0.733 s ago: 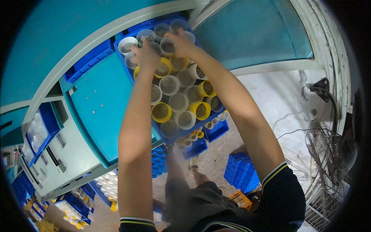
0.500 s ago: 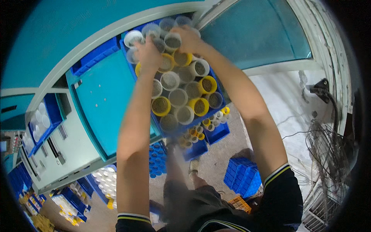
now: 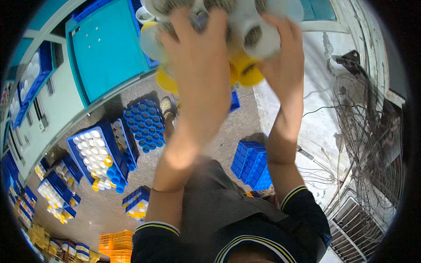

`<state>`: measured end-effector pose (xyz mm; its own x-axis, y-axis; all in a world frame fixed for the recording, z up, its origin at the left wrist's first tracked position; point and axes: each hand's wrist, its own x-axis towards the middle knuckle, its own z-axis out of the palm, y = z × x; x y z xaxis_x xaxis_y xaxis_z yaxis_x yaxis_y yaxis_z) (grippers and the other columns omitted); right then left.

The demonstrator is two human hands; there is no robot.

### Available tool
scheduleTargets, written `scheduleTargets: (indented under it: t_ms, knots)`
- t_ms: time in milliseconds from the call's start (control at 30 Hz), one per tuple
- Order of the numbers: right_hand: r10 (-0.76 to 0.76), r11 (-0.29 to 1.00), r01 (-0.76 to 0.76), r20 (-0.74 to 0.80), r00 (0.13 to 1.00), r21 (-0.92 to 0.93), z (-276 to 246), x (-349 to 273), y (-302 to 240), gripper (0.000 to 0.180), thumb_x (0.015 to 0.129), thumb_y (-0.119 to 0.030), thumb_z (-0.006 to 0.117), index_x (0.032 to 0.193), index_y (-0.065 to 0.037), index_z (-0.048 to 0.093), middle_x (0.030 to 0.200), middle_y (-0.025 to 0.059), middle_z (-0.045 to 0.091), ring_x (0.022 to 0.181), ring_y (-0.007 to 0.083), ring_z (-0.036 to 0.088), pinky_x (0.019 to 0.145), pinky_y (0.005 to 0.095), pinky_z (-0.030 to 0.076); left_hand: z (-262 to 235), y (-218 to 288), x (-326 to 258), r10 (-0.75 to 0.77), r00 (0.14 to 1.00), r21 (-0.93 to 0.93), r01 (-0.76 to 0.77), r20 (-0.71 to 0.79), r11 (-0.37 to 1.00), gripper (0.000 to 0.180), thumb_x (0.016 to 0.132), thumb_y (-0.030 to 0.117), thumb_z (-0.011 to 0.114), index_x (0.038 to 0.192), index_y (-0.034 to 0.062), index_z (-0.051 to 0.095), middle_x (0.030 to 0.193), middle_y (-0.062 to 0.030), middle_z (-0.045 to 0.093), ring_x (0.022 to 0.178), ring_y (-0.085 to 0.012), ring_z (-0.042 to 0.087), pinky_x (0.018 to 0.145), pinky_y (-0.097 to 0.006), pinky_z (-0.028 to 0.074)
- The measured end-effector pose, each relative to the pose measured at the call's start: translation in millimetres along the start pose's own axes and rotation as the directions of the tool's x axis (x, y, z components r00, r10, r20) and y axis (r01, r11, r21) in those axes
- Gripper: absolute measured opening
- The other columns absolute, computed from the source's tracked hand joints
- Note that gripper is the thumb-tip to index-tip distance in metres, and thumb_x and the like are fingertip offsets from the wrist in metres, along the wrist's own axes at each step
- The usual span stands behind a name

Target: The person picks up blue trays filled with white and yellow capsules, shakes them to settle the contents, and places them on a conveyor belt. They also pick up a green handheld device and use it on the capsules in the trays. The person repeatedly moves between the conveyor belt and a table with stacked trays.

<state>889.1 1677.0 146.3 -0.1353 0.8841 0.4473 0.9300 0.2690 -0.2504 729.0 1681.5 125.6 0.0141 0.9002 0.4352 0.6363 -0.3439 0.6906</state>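
Note:
Large at the top of the view is a tight cluster of white, translucent and yellow plastic cups with dark grainy stuff inside. My left hand (image 3: 199, 74) reaches over the cluster with bent fingers pressed down among the cup rims. Around the right side of a white cup (image 3: 265, 41) curls my right hand (image 3: 285, 57), thumb below and fingers on top. Under the hands stick out a yellow cup (image 3: 250, 72) and another yellow cup (image 3: 166, 81). The upper part of the cluster is cut off by the frame, and motion blurs it.
A teal-topped bench (image 3: 109, 52) stands to the left, with a small white cup (image 3: 144, 15) near its far right corner. On the floor are a blue tray of white cups (image 3: 124, 174), blue cups (image 3: 144, 125), stacked blue crates (image 3: 250, 162) and orange crates (image 3: 115, 243). Tangled wires (image 3: 368, 131) hang right.
Both hands have drawn nearer, bringing a cluster of cups that now looks much larger. The view has shifted, so the bench sits higher and more floor shows.

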Motion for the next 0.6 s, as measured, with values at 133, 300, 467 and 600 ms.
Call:
scheduleTargets:
  t_ms: [133,300,467,600]
  knots:
    - [0.408,0.91,-0.414,0.193,0.892,-0.009,-31.8,-139.9,-20.1,0.069,0.057,0.014,0.071,0.121,-0.009,0.058,0.124,0.0198,0.051,0.118,0.0391,0.052,0.095,0.0411,0.047,8.7,35.4,-126.8,-0.191,0.928,0.033,0.191,0.32,0.981,0.051,0.073,-0.006,0.059,0.12,0.0143,0.055,0.13,-0.0241,0.041,0.114,-0.0495,0.043,0.096,-0.053,0.039]
    - [0.621,0.759,-0.629,0.481,0.619,-0.17,13.8,-324.7,2.0,0.068,0.06,0.007,0.076,0.121,-0.016,0.056,0.137,0.0178,0.04,0.118,0.0404,0.052,0.089,0.0452,0.052,81.8,2.9,-310.9,-0.388,0.646,0.091,0.443,0.658,0.892,0.056,0.071,-0.004,0.063,0.123,0.0149,0.055,0.136,-0.0251,0.039,0.119,-0.0501,0.041,0.099,-0.054,0.04]
    - [0.58,0.738,-0.631,0.703,0.411,-0.24,159.7,-508.8,66.4,0.064,0.065,0.01,0.067,0.122,-0.018,0.056,0.139,0.0156,0.04,0.12,0.0395,0.05,0.087,0.045,0.052,204.4,-101.0,-515.4,-0.587,0.423,0.266,0.606,0.69,0.75,0.048,0.078,-0.002,0.057,0.123,0.013,0.055,0.131,-0.0203,0.043,0.125,-0.0413,0.04,0.097,-0.05,0.041]
    - [0.474,0.779,-0.621,0.726,0.497,-0.084,298.9,-616.7,107.6,0.063,0.069,0.012,0.061,0.124,-0.018,0.054,0.139,0.0151,0.041,0.122,0.0395,0.048,0.086,0.0462,0.052,284.3,-192.8,-627.5,-0.593,0.576,0.217,0.59,0.562,0.778,0.054,0.074,-0.006,0.059,0.125,0.0114,0.052,0.134,-0.0238,0.037,0.128,-0.0456,0.034,0.102,-0.052,0.036]
